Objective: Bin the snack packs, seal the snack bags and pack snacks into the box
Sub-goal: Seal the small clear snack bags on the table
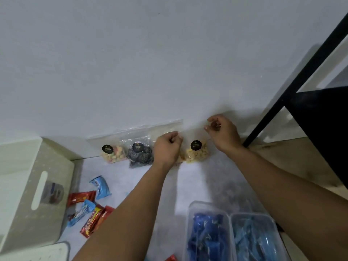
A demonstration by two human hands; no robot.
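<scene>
Both of the person's arms reach up the middle of the frame toward the white wall (150, 63), where a row of clear snack bags leans against its foot. The left hand (166, 148) is curled, its fingertips pinching the top edge of a clear bag of pale yellow snacks (195, 154) at that bag's left corner; the right hand (223, 132), just right of centre, is curled too and pinches the same top edge at the other corner, so the bag's mouth is stretched between them. Whether the strip is pressed closed I cannot tell, the plastic being too blurred. To the left of that bag, touching the left wrist, stands a bag of dark spiral snacks (140, 154), and beside it a bag of mixed pastel snacks (113, 154), each with a round black label. In the lower left of the frame a pale box (24, 185) with a slot handle stands on the floor, and near it lie loose wrapped packs: a blue pack (100, 187), a red pack (81, 198) and a red and yellow pack (92, 221). In the lower right sit two clear bins side by side, the left bin (190, 223) holding dark blue packs and the right bin (273, 223) lighter blue ones. A black metal shelf frame (293, 85) stands at the right edge.
</scene>
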